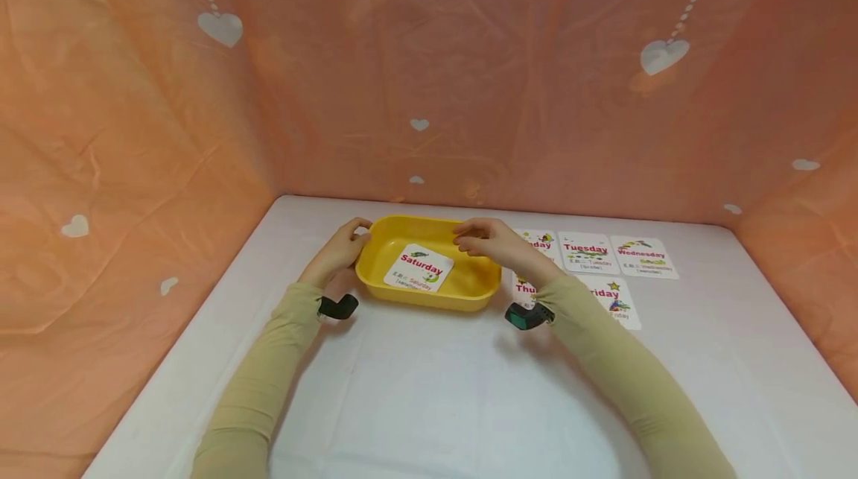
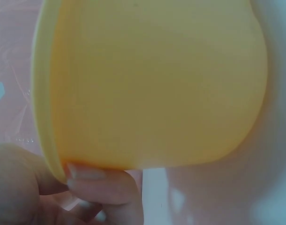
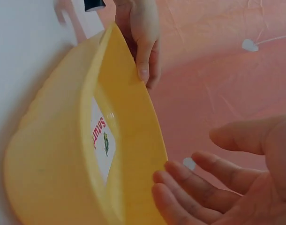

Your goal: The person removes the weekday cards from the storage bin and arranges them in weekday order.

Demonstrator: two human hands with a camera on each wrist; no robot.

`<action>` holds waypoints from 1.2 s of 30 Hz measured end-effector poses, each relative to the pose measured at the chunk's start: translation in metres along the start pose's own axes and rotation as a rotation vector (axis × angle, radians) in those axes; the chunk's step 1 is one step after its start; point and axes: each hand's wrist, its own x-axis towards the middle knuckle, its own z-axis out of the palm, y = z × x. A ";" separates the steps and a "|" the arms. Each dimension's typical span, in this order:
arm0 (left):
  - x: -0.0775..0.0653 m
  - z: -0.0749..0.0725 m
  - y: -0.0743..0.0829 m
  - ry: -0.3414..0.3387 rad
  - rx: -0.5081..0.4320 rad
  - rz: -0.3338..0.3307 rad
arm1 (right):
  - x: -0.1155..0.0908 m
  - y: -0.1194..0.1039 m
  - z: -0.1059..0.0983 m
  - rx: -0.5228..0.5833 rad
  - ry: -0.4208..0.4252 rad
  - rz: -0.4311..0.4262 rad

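Note:
A yellow plastic basin (image 1: 432, 299) with a rounded rectangular shape sits near the back of the white table. Inside it lies a white card (image 1: 418, 268) printed "Saturday" in red. My left hand (image 1: 340, 249) grips the basin's left end, thumb and fingers pinching the rim, as the left wrist view shows close up on the basin wall (image 2: 161, 89). Over the right end, my right hand (image 1: 501, 242) hovers by the far rim. In the right wrist view its fingers (image 3: 204, 199) are spread and loosely bent, fingertips right at the rim, with nothing held.
Right of the basin, several weekday cards lie in two rows: Tuesday (image 1: 588, 253), Wednesday (image 1: 645, 257), Friday (image 1: 620, 304) and others partly hidden behind my right hand and forearm. An orange curtain (image 1: 496, 92) with white hearts closes off the back and sides.

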 end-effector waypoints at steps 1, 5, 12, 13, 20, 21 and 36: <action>0.000 0.000 0.000 0.001 0.000 -0.002 | 0.003 -0.001 0.001 -0.014 -0.015 0.005; -0.001 -0.001 0.001 0.001 0.007 -0.001 | 0.014 -0.002 0.001 -0.035 -0.061 0.064; 0.000 -0.001 0.001 0.002 0.013 -0.009 | 0.032 -0.004 0.002 0.003 -0.078 0.197; 0.000 -0.001 0.001 0.002 0.015 -0.009 | 0.034 -0.005 0.003 0.010 -0.079 0.207; 0.001 0.000 0.001 0.006 0.014 -0.009 | 0.039 -0.004 0.003 -0.008 -0.084 0.242; 0.001 0.000 0.000 0.006 0.012 -0.009 | 0.040 -0.003 0.003 -0.001 -0.081 0.245; 0.000 0.000 0.000 0.006 0.003 0.022 | 0.049 -0.001 0.018 -0.067 -0.059 0.362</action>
